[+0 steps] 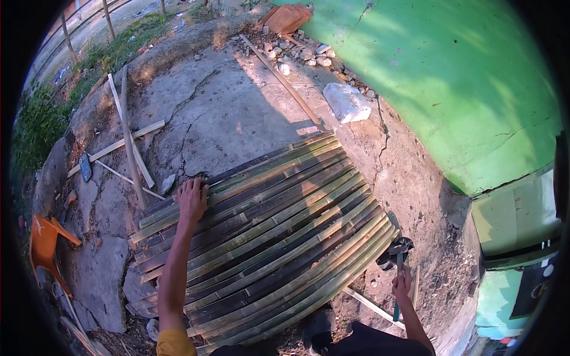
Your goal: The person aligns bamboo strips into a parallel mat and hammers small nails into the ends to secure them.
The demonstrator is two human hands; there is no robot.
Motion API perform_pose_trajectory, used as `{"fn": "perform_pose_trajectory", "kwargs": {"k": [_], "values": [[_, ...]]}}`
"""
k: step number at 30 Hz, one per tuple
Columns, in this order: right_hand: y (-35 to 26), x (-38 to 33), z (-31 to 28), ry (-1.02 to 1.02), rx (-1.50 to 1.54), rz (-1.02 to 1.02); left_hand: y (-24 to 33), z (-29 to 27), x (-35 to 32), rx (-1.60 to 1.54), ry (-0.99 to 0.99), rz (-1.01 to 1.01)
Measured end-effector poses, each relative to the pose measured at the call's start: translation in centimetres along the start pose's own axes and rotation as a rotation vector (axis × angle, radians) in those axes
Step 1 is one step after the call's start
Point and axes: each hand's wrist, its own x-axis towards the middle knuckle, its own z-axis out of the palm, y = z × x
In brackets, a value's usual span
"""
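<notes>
A panel of split bamboo slats (279,219), green, tan and dark brown, lies across the middle in front of me. At its far left edge my left hand (192,200) presses down, the fingers bent over the outermost slat; the fingertips are partly hidden. Beyond the panel's right end, my right hand (402,282) is closed round the teal handle of a hammer (400,262). The hammer's dark head blends into a black shape beside the slat ends, so its outline is hard to make out.
Loose wooden strips (126,133) lie crossed at the left, near a blue phone-like object (86,168). An orange plastic chair part (44,243) is at far left. A white sack-like block (347,102), a long wooden bar (282,80) and rubble (307,54) lie near the green wall (451,71).
</notes>
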Motion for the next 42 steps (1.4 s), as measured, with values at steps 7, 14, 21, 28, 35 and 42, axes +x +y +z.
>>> {"fn": "perform_pose_trajectory", "kwargs": {"k": [7,14,21,28,35,42], "values": [[-20.4,13.8,13.1,-0.319,-0.022,-0.075,1.4,2.6,-1.2,0.165,0.211,-0.015],[-24.8,30.8,30.7,0.043,-0.433,-0.693,2.6,2.7,-0.6,0.168,0.215,-0.115],[-22.5,36.6,37.0,0.118,-0.560,-0.641,2.3,2.2,-1.2,0.043,0.251,-0.137],[-24.5,35.6,37.5,0.204,-0.466,-0.697,2.2,1.6,-1.2,0.043,0.215,-0.188],[-23.5,36.1,36.8,0.113,-0.636,-0.592,3.0,2.2,-0.6,0.061,0.229,-0.165],[-24.3,35.0,37.9,0.275,-0.519,-0.663,2.8,1.9,-0.7,0.037,0.224,-0.188]]}}
